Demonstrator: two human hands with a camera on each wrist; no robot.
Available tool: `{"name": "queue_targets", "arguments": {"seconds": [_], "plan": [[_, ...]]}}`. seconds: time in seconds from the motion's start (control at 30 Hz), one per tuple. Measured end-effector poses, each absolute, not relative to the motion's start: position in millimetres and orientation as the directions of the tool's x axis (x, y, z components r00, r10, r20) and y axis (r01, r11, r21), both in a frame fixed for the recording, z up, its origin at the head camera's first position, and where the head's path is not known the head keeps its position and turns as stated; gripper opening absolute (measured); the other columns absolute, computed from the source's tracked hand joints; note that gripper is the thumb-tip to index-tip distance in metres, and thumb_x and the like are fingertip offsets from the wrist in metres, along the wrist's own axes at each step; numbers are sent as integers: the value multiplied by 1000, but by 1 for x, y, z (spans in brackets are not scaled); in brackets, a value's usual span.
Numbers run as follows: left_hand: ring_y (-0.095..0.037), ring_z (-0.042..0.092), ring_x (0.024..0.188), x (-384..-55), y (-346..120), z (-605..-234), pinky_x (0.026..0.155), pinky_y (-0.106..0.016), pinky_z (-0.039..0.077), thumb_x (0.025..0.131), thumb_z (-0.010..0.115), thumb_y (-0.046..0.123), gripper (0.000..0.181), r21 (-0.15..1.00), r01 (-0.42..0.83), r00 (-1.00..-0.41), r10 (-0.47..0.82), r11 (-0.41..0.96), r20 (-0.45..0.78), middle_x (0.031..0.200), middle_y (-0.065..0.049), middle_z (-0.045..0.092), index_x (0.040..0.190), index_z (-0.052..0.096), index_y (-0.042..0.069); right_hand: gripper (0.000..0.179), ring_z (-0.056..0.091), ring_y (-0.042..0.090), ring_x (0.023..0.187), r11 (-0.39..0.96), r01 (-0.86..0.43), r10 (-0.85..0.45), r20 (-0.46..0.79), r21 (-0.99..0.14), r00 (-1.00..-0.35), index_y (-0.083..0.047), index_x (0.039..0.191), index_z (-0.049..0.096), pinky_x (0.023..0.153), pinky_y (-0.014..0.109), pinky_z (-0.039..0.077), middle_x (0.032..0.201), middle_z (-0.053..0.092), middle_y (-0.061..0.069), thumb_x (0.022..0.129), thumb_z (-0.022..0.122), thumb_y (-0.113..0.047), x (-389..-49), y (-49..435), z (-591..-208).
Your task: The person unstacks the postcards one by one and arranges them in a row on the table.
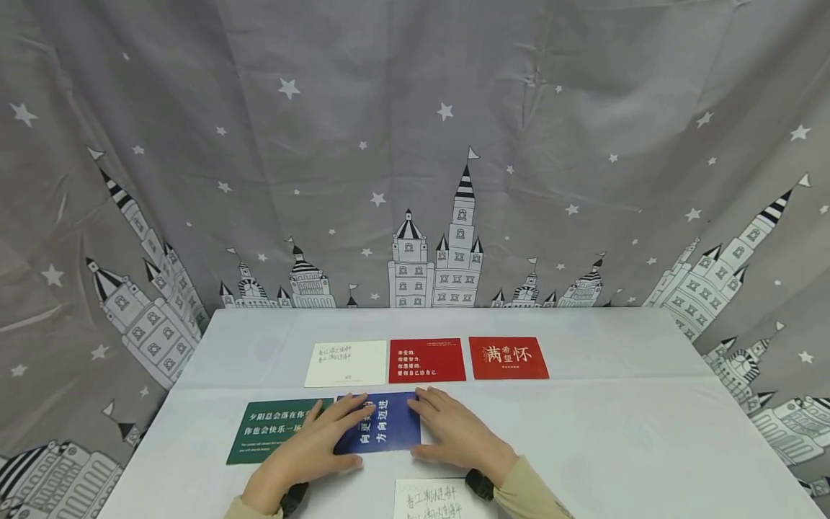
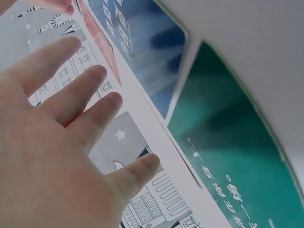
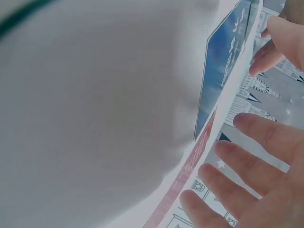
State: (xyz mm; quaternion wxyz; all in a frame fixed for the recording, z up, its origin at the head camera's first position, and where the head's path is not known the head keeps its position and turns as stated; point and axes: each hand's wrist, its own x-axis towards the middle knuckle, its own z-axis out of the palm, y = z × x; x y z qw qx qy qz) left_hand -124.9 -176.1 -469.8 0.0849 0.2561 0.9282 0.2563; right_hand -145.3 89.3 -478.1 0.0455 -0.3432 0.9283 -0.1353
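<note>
Both hands hover with spread, fairly straight fingers over a blue card point(image 1: 403, 436) printed with white characters. The left hand point(image 1: 318, 441) overlaps its left side and also covers the right end of a green card point(image 1: 249, 450) with white writing. At the blue card's right edge is the right hand point(image 1: 460, 431), its fingertips overlapping the corner in the head view. In the left wrist view, the fingers point(image 2: 95, 116) stretch apart with nothing pinched between them. The right wrist view likewise shows separated fingers point(image 3: 237, 164) beside the blue card point(image 3: 216, 71).
Behind lie a cream card point(image 1: 363, 364) with handwriting, a red card point(image 1: 447, 360) with several text lines, and another red card point(image 1: 534, 367) with large characters. A handwritten white card point(image 1: 415, 486) lies in front, near the right wrist. The white table point(image 1: 622, 440) meets a grey castle-print curtain point(image 1: 551, 180).
</note>
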Motion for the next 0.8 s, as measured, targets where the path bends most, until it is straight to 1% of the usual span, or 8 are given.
{"name": "queue_targets", "arguments": {"seconds": [0.27, 0.43, 0.6, 0.8], "plan": [[-37, 28, 138, -115, -166, -468, 105, -69, 10, 84, 70, 41, 66, 519, 468, -846, 533, 716, 27, 147, -10, 40, 141, 49, 14, 69, 36, 29, 135, 720, -617, -646, 19, -319, -764, -9, 141, 48, 108, 43, 32, 145, 43, 10, 84, 70, -42, -135, 104, -474], [-36, 30, 137, -108, -159, -468, 104, -70, 13, 85, 69, 41, 65, 509, 502, -830, 556, 699, 54, 147, -9, 41, 140, 50, 13, 68, 37, 30, 134, 730, -598, -632, 8, -330, -775, -10, 141, 48, 107, 45, 34, 145, 43, 10, 85, 69, -42, -129, 111, -471], [-35, 29, 138, -102, -152, -468, 105, -69, 12, 84, 70, 39, 65, 508, 509, -820, 570, 694, 43, 147, -9, 41, 140, 50, 13, 68, 37, 30, 134, 741, -576, -615, -2, -346, -789, -10, 141, 48, 106, 46, 35, 145, 43, 9, 85, 69, -42, -124, 118, -468], [-33, 29, 138, -96, -144, -469, 107, -66, 14, 85, 69, 39, 65, 485, 524, -810, 586, 700, 28, 148, -5, 40, 142, 48, 15, 67, 39, 32, 132, 758, -544, -587, -12, -360, -810, -11, 140, 49, 104, 49, 37, 144, 44, 9, 84, 70, -42, -116, 128, -468]]}}
